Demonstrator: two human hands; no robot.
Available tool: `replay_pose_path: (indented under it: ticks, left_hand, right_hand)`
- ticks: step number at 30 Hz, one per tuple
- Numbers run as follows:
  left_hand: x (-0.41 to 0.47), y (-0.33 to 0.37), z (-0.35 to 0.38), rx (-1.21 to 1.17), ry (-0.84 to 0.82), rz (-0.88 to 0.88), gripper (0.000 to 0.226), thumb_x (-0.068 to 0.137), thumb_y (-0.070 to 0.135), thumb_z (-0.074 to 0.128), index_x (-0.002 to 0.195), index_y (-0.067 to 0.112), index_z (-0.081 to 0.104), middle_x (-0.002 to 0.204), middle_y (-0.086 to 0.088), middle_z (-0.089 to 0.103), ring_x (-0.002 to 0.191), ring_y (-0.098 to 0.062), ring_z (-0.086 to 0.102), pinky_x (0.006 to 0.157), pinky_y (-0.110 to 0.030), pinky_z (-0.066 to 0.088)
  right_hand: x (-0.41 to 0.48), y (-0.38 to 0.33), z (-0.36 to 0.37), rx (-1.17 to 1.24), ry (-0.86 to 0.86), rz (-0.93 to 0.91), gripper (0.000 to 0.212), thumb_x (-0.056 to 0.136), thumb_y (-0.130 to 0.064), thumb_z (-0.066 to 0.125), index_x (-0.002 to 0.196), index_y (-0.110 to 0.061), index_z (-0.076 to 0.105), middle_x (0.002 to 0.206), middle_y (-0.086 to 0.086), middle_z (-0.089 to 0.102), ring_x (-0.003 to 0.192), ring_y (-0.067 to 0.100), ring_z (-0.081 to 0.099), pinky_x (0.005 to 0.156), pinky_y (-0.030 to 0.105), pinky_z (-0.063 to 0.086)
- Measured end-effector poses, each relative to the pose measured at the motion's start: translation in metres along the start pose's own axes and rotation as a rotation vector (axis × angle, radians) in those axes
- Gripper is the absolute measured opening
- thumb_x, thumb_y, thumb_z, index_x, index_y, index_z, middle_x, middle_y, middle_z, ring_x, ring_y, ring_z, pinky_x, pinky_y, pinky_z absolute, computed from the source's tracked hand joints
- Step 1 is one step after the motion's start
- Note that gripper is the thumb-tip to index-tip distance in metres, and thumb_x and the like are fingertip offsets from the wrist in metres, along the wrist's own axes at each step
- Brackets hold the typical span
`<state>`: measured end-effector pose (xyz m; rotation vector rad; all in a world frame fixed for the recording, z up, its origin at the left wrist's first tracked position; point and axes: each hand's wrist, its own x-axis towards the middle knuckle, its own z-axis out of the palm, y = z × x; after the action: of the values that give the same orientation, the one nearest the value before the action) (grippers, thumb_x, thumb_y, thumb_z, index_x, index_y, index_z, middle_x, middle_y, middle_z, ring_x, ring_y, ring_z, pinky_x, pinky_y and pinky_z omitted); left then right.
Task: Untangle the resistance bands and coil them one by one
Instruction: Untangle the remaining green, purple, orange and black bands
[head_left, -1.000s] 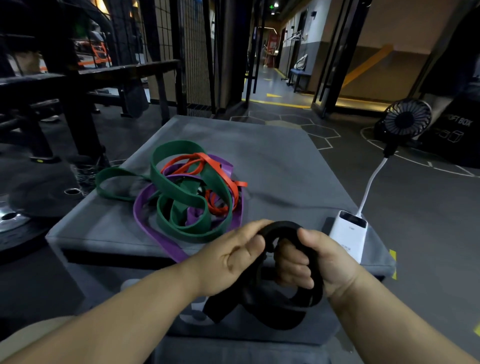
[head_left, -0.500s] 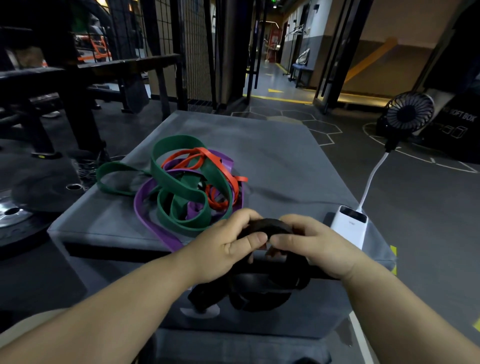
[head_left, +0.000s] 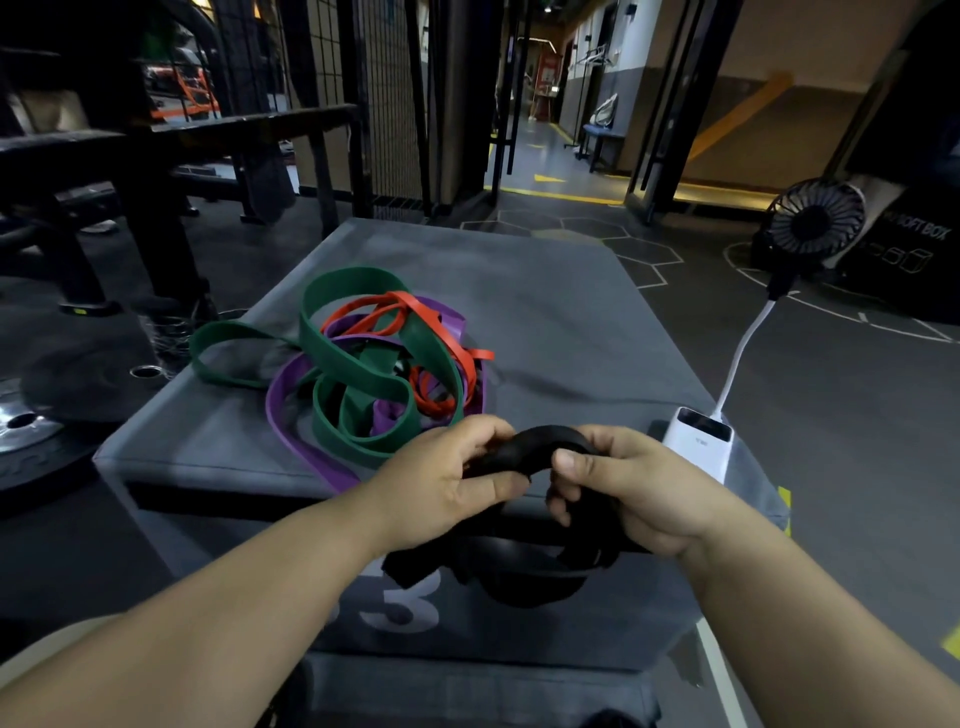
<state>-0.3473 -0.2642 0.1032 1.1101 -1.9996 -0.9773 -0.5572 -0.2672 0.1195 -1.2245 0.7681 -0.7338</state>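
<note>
Both hands meet over the near edge of the grey padded box (head_left: 545, 312), at about six o'clock on its top. The left hand (head_left: 447, 483) pinches the black band (head_left: 540, 447) between thumb and curled fingers. The right hand (head_left: 634, 493) grips the same band just beside it, and the band's loops hang down the box's front. At eleven o'clock from the hands, the green band (head_left: 363, 364), purple band (head_left: 291, 431) and red band (head_left: 447, 343) lie tangled together. A white power bank (head_left: 698, 439) sits at two o'clock.
</note>
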Motion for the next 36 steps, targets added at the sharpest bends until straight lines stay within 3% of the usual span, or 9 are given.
replay_pose_path:
  ticks: [3, 5, 9, 15, 19, 24, 31, 34, 36]
  left_hand:
    - [-0.002, 0.001, 0.003, 0.023, 0.01, 0.037, 0.035, 0.082, 0.042, 0.059, 0.112, 0.023, 0.061, 0.091, 0.006, 0.068, 0.087, -0.005, 0.064, 0.081, -0.029, 0.052]
    - [-0.003, 0.001, 0.005, 0.089, -0.021, 0.069, 0.031, 0.085, 0.04, 0.056, 0.112, 0.024, 0.061, 0.089, 0.009, 0.067, 0.085, -0.004, 0.064, 0.078, -0.029, 0.052]
    - [-0.002, -0.003, 0.007, 0.202, -0.056, 0.093, 0.036, 0.086, 0.044, 0.053, 0.111, 0.019, 0.062, 0.089, 0.004, 0.067, 0.081, -0.009, 0.062, 0.074, -0.036, 0.05]
    - [0.001, -0.004, 0.012, 0.102, -0.035, 0.031, 0.051, 0.078, 0.06, 0.055, 0.115, 0.024, 0.056, 0.099, 0.002, 0.067, 0.092, -0.013, 0.065, 0.082, -0.041, 0.052]
    - [0.001, -0.005, 0.014, -0.027, -0.039, -0.142, 0.061, 0.069, 0.056, 0.077, 0.116, 0.039, 0.043, 0.119, 0.012, 0.059, 0.11, 0.0, 0.057, 0.098, -0.025, 0.048]
    - [-0.002, 0.0, 0.014, -0.441, -0.076, -0.365, 0.07, 0.059, 0.054, 0.079, 0.115, 0.017, 0.059, 0.116, -0.015, 0.067, 0.108, -0.033, 0.064, 0.095, -0.052, 0.051]
    - [0.005, 0.008, 0.012, -0.469, 0.135, -0.449, 0.032, 0.085, 0.052, 0.062, 0.104, 0.026, 0.06, 0.111, -0.002, 0.063, 0.096, -0.015, 0.06, 0.078, -0.034, 0.045]
    - [0.002, 0.014, 0.007, -0.523, 0.158, -0.41, 0.054, 0.066, 0.072, 0.047, 0.105, 0.038, 0.061, 0.112, 0.01, 0.063, 0.107, -0.009, 0.055, 0.079, -0.03, 0.044]
    - [0.0, 0.014, 0.003, -0.525, 0.112, -0.377, 0.061, 0.061, 0.067, 0.052, 0.109, 0.03, 0.06, 0.095, 0.012, 0.062, 0.089, -0.006, 0.054, 0.069, -0.024, 0.042]
  right_hand:
    - [-0.002, -0.003, -0.004, -0.064, -0.07, 0.094, 0.053, 0.052, -0.041, 0.094, 0.088, -0.008, 0.072, 0.074, 0.009, 0.067, 0.07, 0.019, 0.067, 0.064, 0.026, 0.054]
    - [-0.005, -0.007, -0.002, -0.379, -0.043, 0.11, 0.033, 0.067, -0.039, 0.083, 0.083, -0.012, 0.071, 0.072, 0.0, 0.067, 0.067, 0.011, 0.063, 0.065, 0.023, 0.05]
    - [-0.003, -0.012, 0.001, -0.831, 0.055, 0.09, 0.039, 0.071, -0.046, 0.076, 0.075, -0.009, 0.065, 0.063, -0.005, 0.061, 0.06, 0.007, 0.056, 0.063, 0.025, 0.044]
    - [-0.002, -0.006, 0.01, -0.169, 0.118, 0.118, 0.031, 0.073, -0.039, 0.068, 0.052, -0.019, 0.055, 0.044, 0.001, 0.036, 0.039, 0.013, 0.035, 0.047, 0.024, 0.041]
    - [-0.002, -0.019, 0.008, 0.173, 0.36, 0.096, 0.046, 0.065, -0.05, 0.076, 0.053, -0.018, 0.046, 0.046, -0.005, 0.024, 0.038, 0.011, 0.023, 0.047, 0.024, 0.032]
    - [-0.001, -0.023, -0.002, 0.301, 0.575, 0.031, 0.047, 0.061, -0.056, 0.071, 0.054, -0.02, 0.043, 0.048, -0.006, 0.023, 0.037, 0.009, 0.022, 0.047, 0.023, 0.029]
    - [0.0, -0.025, -0.01, 0.339, 0.67, -0.066, 0.046, 0.061, -0.052, 0.073, 0.06, -0.02, 0.041, 0.047, -0.007, 0.028, 0.039, 0.009, 0.022, 0.055, 0.027, 0.025]
    - [0.001, -0.024, -0.016, 0.341, 0.699, -0.104, 0.043, 0.064, -0.051, 0.073, 0.063, -0.021, 0.042, 0.048, -0.009, 0.03, 0.039, 0.009, 0.023, 0.054, 0.027, 0.026]
    - [0.0, -0.028, -0.023, 0.43, 0.741, -0.15, 0.039, 0.071, -0.048, 0.072, 0.063, -0.023, 0.044, 0.05, -0.01, 0.033, 0.037, 0.007, 0.023, 0.049, 0.023, 0.028]
